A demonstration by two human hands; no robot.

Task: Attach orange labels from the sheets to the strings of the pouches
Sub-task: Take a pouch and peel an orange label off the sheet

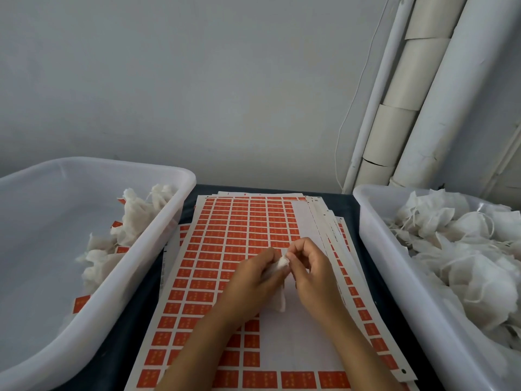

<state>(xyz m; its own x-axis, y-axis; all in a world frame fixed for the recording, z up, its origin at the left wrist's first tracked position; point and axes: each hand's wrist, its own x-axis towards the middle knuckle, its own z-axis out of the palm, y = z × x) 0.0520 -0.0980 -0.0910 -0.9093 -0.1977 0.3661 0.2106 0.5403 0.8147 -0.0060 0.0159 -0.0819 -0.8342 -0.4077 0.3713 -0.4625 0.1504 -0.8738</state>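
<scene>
White pouch (280, 289) hanging long-axis vertical, neck up, left hand (253, 280) fingers gripping it, right hand (313, 273) fingers pinching its top

A white gauze pouch (280, 280) hangs above the top label sheet (225, 249), whose orange labels are partly gone.

Dark table (345, 206), stacked label sheets (242, 221), 2 translucent bins (158, 241)

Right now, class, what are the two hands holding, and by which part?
Both hold one white pouch: the left hand grips its body, and the right hand pinches its top end.
</scene>
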